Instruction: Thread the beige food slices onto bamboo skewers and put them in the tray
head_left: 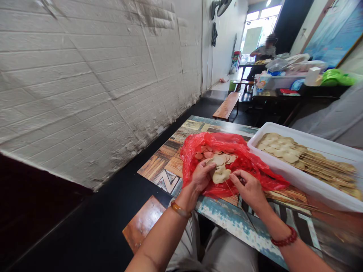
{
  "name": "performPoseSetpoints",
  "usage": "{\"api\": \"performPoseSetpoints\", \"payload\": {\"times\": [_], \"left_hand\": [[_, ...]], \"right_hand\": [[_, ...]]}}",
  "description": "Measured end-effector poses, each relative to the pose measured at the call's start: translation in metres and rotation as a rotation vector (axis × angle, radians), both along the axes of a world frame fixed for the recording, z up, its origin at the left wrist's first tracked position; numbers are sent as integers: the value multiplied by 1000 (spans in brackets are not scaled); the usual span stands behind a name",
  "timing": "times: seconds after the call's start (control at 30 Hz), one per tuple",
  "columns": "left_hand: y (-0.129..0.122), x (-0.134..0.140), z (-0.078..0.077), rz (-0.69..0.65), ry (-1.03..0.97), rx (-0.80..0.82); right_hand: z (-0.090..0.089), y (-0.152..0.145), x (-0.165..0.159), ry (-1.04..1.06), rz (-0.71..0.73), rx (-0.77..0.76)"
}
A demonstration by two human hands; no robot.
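Note:
My left hand (202,175) is closed on several thin, pale round slices (221,175), held over the table's near side. At the right edge of these slices, the thumb and fingers of my right hand (248,187) are pinched together. A thin wooden skewer (229,187) slants down from below the slices, and its far end is hard to make out. Behind my hands, a red plastic bag (227,139) lies open with more pale and pinkish slices (208,151) inside. Loose skewers (295,200) lie on the table right of my right hand.
A white plastic tub (306,189) on the right holds skewered slices (286,147). The table (153,166) has a patchwork wood top. Wooden benches (227,105) stand beyond and at the lower left. A white brick-pattern wall runs along the left. Another person (265,51) sits farther back.

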State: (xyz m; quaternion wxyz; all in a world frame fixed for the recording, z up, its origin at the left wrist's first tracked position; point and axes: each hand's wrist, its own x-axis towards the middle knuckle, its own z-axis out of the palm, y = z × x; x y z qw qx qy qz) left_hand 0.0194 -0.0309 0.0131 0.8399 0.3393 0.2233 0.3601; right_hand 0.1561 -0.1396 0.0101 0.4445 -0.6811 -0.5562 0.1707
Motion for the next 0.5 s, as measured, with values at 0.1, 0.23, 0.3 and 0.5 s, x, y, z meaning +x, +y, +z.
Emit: {"api": "performPoseSetpoints", "payload": {"times": [0.1, 0.23, 0.3, 0.5], "left_hand": [[-1, 1, -2, -24, 43, 32], [-3, 2, -1, -79, 66, 82], [-5, 3, -1, -93, 80, 95], [-6, 5, -1, -94, 113, 112]], "right_hand": [[-3, 6, 2, 174, -12, 33], [-7, 13, 0, 365, -4, 22], [-6, 14, -1, 439, -12, 15], [-1, 12, -2, 440, -23, 40]]}}
